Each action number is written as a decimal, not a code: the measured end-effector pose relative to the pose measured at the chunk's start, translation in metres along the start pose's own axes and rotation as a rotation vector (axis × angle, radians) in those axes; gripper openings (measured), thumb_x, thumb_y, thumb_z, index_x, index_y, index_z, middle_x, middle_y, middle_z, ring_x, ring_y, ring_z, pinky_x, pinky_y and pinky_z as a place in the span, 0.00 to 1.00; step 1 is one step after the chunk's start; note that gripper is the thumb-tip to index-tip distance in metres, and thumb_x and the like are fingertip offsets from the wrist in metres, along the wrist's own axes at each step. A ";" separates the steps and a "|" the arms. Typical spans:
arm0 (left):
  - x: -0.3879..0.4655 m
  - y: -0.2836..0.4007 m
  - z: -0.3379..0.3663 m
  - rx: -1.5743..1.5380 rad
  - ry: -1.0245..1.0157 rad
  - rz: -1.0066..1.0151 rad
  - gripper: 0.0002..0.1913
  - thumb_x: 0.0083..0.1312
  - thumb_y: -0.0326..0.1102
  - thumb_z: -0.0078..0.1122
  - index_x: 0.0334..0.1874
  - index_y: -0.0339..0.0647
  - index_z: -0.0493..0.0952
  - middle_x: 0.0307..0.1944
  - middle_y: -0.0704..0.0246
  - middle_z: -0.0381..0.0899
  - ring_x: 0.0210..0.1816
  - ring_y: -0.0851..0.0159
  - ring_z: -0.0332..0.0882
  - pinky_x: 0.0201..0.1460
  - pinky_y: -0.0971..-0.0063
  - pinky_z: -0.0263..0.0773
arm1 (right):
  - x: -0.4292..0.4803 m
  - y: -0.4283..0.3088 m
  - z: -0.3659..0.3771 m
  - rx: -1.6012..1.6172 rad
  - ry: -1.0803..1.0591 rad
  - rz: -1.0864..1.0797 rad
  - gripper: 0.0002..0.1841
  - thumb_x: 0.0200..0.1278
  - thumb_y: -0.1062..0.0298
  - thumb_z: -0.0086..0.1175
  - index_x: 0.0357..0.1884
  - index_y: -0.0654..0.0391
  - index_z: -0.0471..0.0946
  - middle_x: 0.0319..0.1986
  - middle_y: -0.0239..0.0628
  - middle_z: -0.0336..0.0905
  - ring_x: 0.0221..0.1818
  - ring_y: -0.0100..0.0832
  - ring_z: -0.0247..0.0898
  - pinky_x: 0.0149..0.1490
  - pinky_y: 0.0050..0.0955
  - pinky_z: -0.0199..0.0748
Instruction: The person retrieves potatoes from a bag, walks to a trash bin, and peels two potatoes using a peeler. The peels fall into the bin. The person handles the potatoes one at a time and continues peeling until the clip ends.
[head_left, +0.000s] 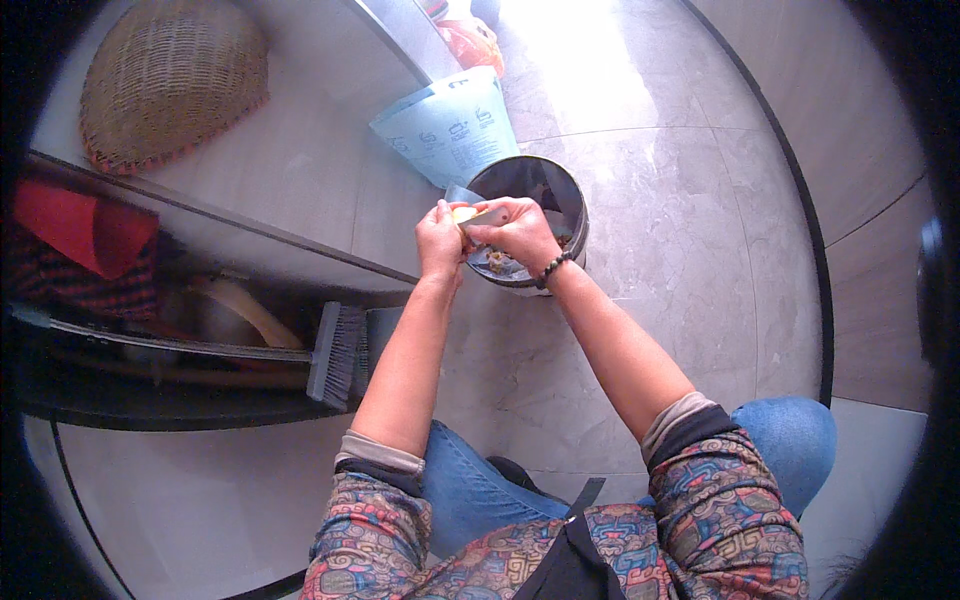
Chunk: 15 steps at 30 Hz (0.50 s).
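Observation:
Over the near left part of a round waste bin, my two hands meet. My left hand is closed around a small piece of food with pale yellow flesh and some red skin, perhaps fruit. My right hand, with a dark bead bracelet at the wrist, grips a flat grey tool like a knife or peeler, its edge against the food. The fingers hide most of the tool and part of the food. Inside the bin are a liner and scraps.
A light blue printed bag stands just beyond the bin, with an orange plastic bag farther back. At left are a woven basket, a broom head and red cloth. A wall or cabinet front curves along the right.

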<state>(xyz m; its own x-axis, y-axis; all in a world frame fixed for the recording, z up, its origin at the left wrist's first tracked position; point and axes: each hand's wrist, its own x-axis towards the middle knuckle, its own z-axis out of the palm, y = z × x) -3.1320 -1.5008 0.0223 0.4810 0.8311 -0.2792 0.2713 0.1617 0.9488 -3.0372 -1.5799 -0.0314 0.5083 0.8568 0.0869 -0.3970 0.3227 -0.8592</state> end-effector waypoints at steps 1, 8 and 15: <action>0.000 0.001 -0.002 0.027 -0.006 -0.039 0.18 0.74 0.45 0.36 0.39 0.45 0.78 0.24 0.71 0.76 0.13 0.75 0.64 0.12 0.85 0.55 | 0.000 -0.001 -0.002 0.014 0.088 0.013 0.12 0.45 0.75 0.69 0.34 0.64 0.79 0.25 0.34 0.80 0.24 0.22 0.76 0.27 0.18 0.73; 0.004 -0.005 -0.005 0.005 -0.056 -0.048 0.19 0.74 0.45 0.37 0.39 0.42 0.78 0.21 0.72 0.75 0.16 0.75 0.66 0.12 0.84 0.56 | 0.002 -0.007 -0.010 0.014 0.235 0.117 0.07 0.48 0.76 0.67 0.25 0.59 0.78 0.23 0.32 0.79 0.21 0.19 0.73 0.24 0.17 0.70; 0.009 -0.013 0.000 0.342 0.097 0.310 0.22 0.74 0.48 0.37 0.37 0.41 0.79 0.24 0.72 0.77 0.20 0.76 0.69 0.18 0.83 0.63 | -0.005 -0.011 -0.004 -0.046 0.151 0.063 0.07 0.44 0.75 0.68 0.23 0.62 0.79 0.21 0.31 0.79 0.23 0.18 0.72 0.28 0.19 0.71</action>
<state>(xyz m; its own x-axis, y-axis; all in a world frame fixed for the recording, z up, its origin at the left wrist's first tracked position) -3.1316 -1.4954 0.0076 0.5068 0.8611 0.0400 0.3946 -0.2730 0.8774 -3.0325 -1.5896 -0.0247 0.5940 0.8034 -0.0412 -0.3981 0.2491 -0.8829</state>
